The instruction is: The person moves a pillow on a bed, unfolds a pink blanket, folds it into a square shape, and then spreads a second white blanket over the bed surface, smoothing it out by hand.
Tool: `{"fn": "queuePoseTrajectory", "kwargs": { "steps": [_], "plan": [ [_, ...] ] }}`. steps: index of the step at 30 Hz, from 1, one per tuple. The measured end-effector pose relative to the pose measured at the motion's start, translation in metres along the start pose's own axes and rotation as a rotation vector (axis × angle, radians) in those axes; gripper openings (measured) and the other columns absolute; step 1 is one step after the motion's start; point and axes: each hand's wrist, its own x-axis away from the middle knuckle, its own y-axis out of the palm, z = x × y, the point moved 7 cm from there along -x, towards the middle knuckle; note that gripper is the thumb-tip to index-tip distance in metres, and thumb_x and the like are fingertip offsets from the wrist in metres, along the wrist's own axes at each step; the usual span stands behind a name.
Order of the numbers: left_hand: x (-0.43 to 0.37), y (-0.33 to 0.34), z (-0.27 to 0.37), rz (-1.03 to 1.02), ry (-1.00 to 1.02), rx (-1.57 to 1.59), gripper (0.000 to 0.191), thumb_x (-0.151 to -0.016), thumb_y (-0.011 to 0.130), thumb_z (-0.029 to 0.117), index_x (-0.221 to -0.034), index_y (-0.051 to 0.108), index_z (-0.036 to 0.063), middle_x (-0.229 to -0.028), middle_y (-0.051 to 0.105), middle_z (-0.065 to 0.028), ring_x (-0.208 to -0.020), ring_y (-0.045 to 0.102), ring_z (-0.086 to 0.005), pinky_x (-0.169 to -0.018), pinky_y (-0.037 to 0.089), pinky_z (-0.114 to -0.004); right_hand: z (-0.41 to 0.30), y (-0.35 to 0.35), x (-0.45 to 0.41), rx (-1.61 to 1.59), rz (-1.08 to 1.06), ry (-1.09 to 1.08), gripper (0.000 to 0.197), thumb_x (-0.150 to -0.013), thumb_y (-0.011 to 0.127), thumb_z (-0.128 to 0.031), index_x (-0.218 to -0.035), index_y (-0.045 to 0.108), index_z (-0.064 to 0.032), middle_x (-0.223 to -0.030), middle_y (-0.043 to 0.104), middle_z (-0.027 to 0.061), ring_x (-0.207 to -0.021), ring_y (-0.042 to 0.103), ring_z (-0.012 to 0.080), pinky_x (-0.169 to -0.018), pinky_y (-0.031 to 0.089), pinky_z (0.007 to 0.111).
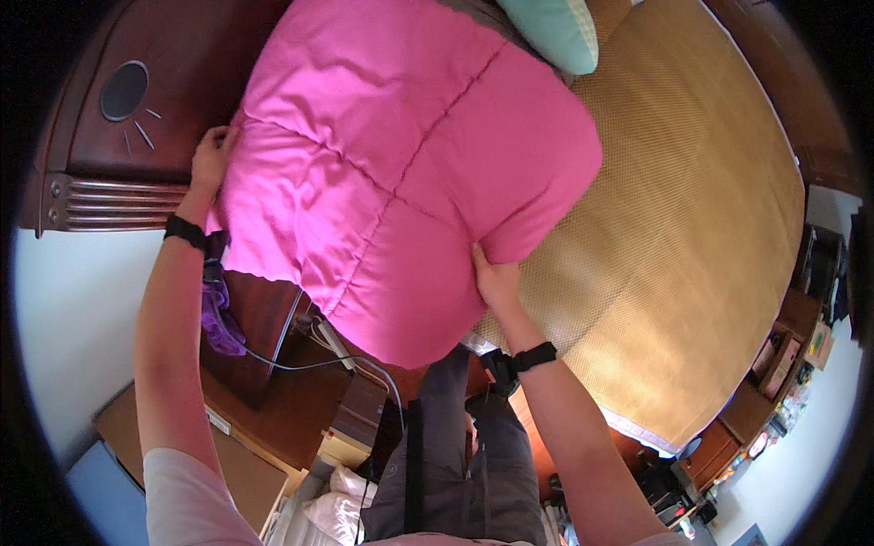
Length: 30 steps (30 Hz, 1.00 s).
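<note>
A thick pink quilt (382, 170), with dark stitched lines crossing it, lies bunched in front of me, partly over the bed and overhanging a dark wooden surface. My left hand (213, 157) is at its left edge beside the headboard, fingers curled against the fabric with the fingertips hidden. On the quilt's near right side, my right hand (496, 280) grips a fold, the thumb on top and the other fingers out of sight beneath. A tan woven mat (683, 218) covers the bed to the right. Each wrist wears a black strap.
A dark wooden headboard (164, 75) rises at left. A pale green pillow (556, 31) lies beyond the quilt. Below are a purple cloth (222, 327), a loose cable (307, 367), a power strip (336, 343) and a cardboard box (239, 450). Cluttered shelves (771, 368) stand at right.
</note>
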Motion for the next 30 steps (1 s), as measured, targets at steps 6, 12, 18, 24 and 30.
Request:
{"fn": "queuePoseTrajectory", "kwargs": {
  "steps": [6, 12, 18, 24, 30],
  "plan": [
    [0.115, 0.032, 0.05, 0.359, 0.142, -0.051, 0.043, -0.089, 0.045, 0.033, -0.118, 0.05, 0.0011, -0.116, 0.053, -0.0201, -0.109, 0.049, -0.0355, -0.092, 0.037, -0.038, 0.053, -0.042, -0.014, -0.046, -0.012, -0.061, 0.064, -0.074, 0.07, -0.027, -0.121, 0.042, 0.0063, -0.119, 0.05, 0.0218, -0.111, 0.048, 0.0308, -0.092, 0.037, 0.037],
    [0.244, 0.072, -0.011, 0.489, -0.641, -0.113, 0.088, -0.074, 0.057, 0.058, -0.136, 0.024, 0.0049, -0.138, 0.026, -0.0188, -0.124, 0.03, -0.0328, -0.101, 0.027, -0.047, -0.003, -0.086, -0.022, -0.133, 0.251, -0.013, 0.099, -0.071, 0.073, -0.03, -0.135, 0.006, 0.0054, -0.129, 0.033, 0.0267, -0.12, 0.035, 0.035, -0.099, 0.032, 0.04],
    [0.212, 0.181, -0.001, 0.035, -0.626, 1.22, 0.067, -0.083, 0.056, 0.045, -0.129, 0.038, -0.0003, -0.126, 0.046, -0.0103, -0.112, 0.045, -0.021, -0.095, 0.037, -0.031, 0.0, -0.095, -0.093, 0.284, 0.238, -0.254, 0.094, -0.074, 0.067, -0.031, -0.137, 0.005, 0.0019, -0.125, 0.035, 0.0313, -0.116, 0.039, 0.0413, -0.097, 0.035, 0.041],
    [0.17, 0.2, -0.054, -0.272, -0.87, 0.806, 0.059, -0.087, 0.046, 0.042, -0.131, 0.037, 0.0038, -0.123, 0.049, -0.0107, -0.109, 0.048, -0.0243, -0.091, 0.04, -0.035, 0.008, -0.09, -0.115, 0.587, 0.079, 0.047, 0.081, -0.077, 0.059, -0.027, -0.139, 0.009, -0.0082, -0.122, 0.037, 0.0299, -0.111, 0.043, 0.042, -0.091, 0.038, 0.046],
    [0.247, 0.118, 0.053, 0.421, -0.895, -0.103, 0.099, -0.068, 0.071, 0.044, -0.128, 0.01, -0.0068, -0.118, 0.027, -0.0278, -0.105, 0.037, -0.0374, -0.093, 0.035, -0.048, -0.074, -0.089, -0.07, 0.752, 0.493, -0.518, 0.071, -0.072, 0.058, -0.011, -0.135, 0.026, -0.0097, -0.129, 0.035, 0.0238, -0.121, 0.034, 0.0376, -0.1, 0.027, 0.049]
  ]
}}
